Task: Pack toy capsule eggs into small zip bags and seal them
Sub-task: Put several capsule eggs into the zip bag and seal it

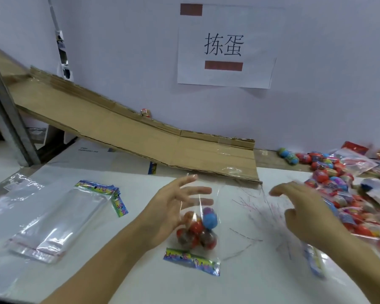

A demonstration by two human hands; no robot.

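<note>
Two bare forearms reach in from the near edge of the white worktop (239, 288). Left hand (173, 207) hovers with fingers spread wide, its palm beside a clear plastic zip bag (198, 229) with a colourful printed header strip, lying near the middle of the worktop; whether skin touches the film I cannot tell. Inside the bag sit glossy round capsule eggs (199, 229), mostly red, one blue. Right hand (303, 209) is blurred, fingers loosely spread, holding nothing, above thin red-and-white twist ties (255, 207) scattered on the surface. Toward the right edge lies a heap of loose capsule eggs and filled bags (338, 189). Toward the left edge rests a flat stack of empty clear bags (59, 218). A creased brown cardboard ramp (140, 137) slopes down from the far left corner, with a single egg (146, 112) on its upper edge. On the wall hangs a white paper sign (225, 47).
</note>
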